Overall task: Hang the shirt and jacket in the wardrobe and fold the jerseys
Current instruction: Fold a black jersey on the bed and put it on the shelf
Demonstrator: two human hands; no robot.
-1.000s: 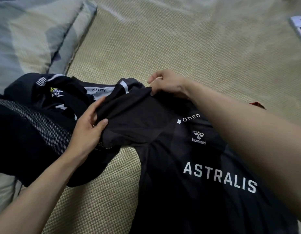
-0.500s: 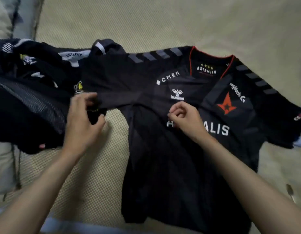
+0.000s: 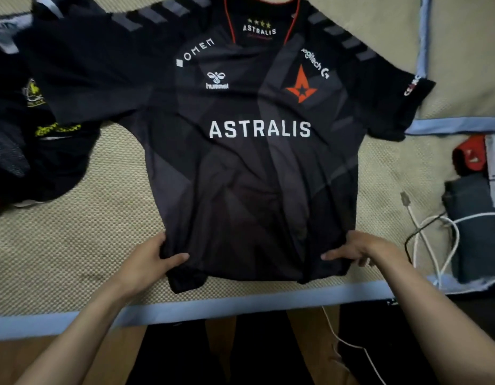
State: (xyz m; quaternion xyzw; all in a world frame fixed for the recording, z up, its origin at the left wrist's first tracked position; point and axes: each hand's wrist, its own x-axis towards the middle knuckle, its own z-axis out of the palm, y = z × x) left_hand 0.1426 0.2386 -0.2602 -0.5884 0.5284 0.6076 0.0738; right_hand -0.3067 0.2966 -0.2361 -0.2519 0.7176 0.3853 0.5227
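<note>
A black Astralis jersey (image 3: 257, 168) lies spread face up on the woven mat (image 3: 74, 245), collar away from me, both sleeves out. My left hand (image 3: 149, 259) grips its bottom left corner, thumb on top of the cloth. At the bottom right corner my right hand (image 3: 357, 250) pinches the hem, fingers curled under the fabric. Another black jersey with yellow print (image 3: 32, 129) lies bunched at the left, partly under the spread jersey's sleeve.
The mat's blue border (image 3: 213, 307) runs along the near edge. At the right lie white cables (image 3: 435, 240), a dark folded cloth (image 3: 474, 226), a red item (image 3: 470, 155) and a second blue-edged mat (image 3: 463, 65). Wooden floor shows below.
Both hands left the sleeve and chest and moved down to the hem corners. The jersey now lies flat and spread; my view has shifted back toward the near edge.
</note>
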